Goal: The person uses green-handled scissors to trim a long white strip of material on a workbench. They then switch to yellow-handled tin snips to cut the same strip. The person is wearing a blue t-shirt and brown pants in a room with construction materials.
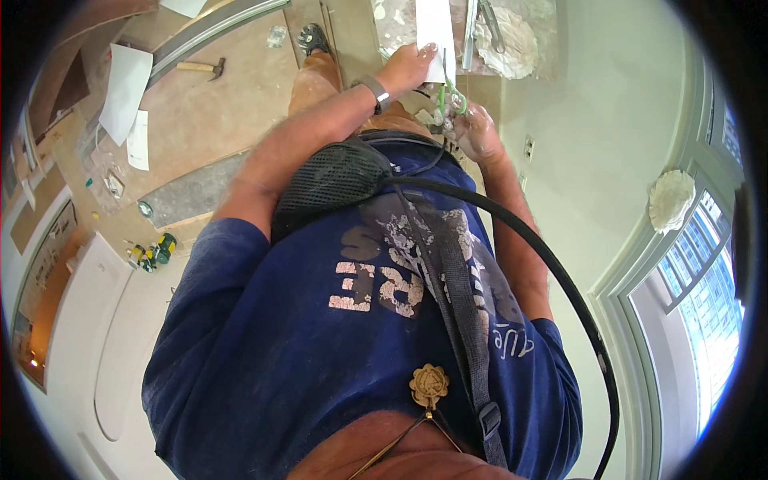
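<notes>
My left hand [410,67], with a dark band on its wrist, pinches the near left edge of a white strip [433,24] that looks like paper or thin card. Green-handled scissors [458,102] are in my right hand [477,133], which has whitish residue on it. Their blades point away from me and lie at the strip's near end, beside my left fingers. How far the blades are spread is hard to make out. The strip's far end runs out of view at the top.
A hammer [206,69] lies on the brown floor covering at far left, near white sheets [126,94]. Beyond my right hand is a round, crumpled white piece [507,43] on a stained surface. Green-and-yellow tools [154,252] lie at left. A pale wall [596,144] and window stand at right.
</notes>
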The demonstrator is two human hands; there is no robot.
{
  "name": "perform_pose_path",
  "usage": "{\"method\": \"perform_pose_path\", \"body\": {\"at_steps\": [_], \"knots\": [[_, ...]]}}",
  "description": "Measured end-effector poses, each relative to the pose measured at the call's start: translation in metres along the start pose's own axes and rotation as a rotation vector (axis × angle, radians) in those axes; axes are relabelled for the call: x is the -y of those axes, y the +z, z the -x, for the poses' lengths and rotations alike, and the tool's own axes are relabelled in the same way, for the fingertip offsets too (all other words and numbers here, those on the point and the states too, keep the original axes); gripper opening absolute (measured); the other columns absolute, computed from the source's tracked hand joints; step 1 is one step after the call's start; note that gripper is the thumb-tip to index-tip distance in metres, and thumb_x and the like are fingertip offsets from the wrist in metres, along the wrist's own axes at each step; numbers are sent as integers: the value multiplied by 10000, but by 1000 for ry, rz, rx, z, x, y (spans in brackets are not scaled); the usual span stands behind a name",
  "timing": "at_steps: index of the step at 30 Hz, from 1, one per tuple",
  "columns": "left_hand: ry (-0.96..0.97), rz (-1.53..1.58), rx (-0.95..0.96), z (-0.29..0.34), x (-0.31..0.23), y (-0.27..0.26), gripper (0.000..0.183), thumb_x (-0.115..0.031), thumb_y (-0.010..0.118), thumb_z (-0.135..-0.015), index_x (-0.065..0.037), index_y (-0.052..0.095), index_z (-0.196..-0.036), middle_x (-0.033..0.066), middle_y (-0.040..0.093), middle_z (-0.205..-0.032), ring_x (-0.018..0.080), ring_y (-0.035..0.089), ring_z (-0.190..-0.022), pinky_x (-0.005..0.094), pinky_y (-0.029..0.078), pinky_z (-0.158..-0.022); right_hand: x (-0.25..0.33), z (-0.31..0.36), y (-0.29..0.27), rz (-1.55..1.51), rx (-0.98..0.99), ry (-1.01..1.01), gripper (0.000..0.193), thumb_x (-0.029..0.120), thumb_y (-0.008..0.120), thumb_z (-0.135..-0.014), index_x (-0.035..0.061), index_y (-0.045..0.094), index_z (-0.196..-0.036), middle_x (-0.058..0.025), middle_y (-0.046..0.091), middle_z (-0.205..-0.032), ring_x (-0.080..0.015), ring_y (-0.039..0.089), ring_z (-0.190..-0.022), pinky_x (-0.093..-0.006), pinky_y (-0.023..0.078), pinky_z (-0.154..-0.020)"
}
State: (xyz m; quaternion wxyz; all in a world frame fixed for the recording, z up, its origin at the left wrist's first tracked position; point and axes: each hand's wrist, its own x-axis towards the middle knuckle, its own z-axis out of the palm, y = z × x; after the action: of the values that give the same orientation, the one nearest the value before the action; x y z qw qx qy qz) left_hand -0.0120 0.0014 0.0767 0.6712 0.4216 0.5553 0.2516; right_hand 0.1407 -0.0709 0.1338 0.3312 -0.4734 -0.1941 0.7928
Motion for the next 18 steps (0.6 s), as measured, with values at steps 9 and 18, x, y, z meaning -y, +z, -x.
{"method": "perform_pose_path", "body": {"at_steps": [9, 18], "knots": [[13, -23, -12, 2, -6, -1, 391, -301, 405, -863, 68, 522, -809, 83, 532, -561, 143, 504, -461, 281, 412, -452, 6, 1, 6, -60, -7, 59, 293, 164, 431, -842, -38, 486, -1047, -33, 536, -769, -81, 460, -644, -200, 357, -557], [-77, 26, -7, -6, 15, -3, 400, -331, 415, -867, 48, 537, -832, 46, 541, -642, 97, 479, -533, 255, 423, -478, -5, -2, 5, 27, -30, 48, 284, 135, 452, -832, -57, 479, -1039, -53, 551, -839, -106, 505, -718, -226, 408, -671]]}}
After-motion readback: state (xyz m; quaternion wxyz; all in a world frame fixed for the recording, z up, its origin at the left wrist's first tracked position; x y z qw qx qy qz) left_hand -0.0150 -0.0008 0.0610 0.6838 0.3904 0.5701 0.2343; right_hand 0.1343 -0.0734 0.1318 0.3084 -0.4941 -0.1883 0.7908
